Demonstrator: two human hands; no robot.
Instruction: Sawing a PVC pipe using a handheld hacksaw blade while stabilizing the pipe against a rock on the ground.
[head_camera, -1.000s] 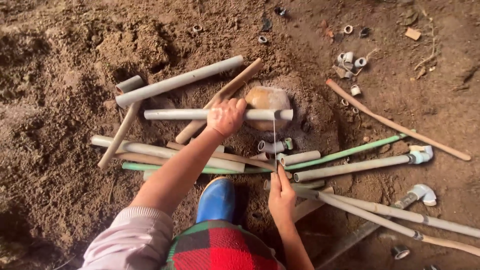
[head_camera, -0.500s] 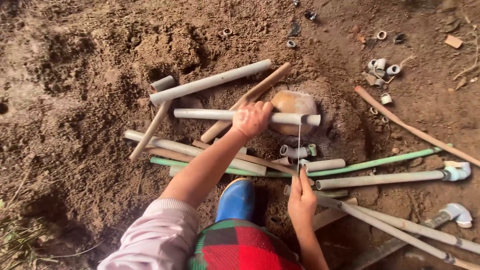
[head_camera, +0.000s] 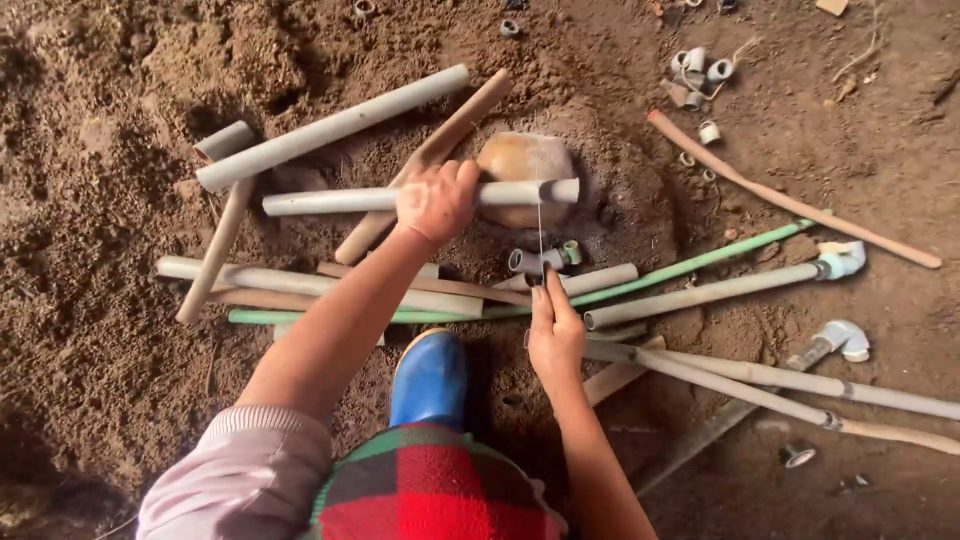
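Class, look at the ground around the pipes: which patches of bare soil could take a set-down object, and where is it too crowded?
Free: bare soil left of the short pipe stub. Crowded: the pipe pile between the left hand and blue boot; also around the right hand and the fittings top right.

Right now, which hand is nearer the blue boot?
Right. The right hand is just beside the blue boot; the left hand is farther up, gripping the grey pipe.

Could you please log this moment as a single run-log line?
left hand: grips grey pipe resting on stone | right hand: holds thin blade across pipe | blue boot below | ground: loose pipes
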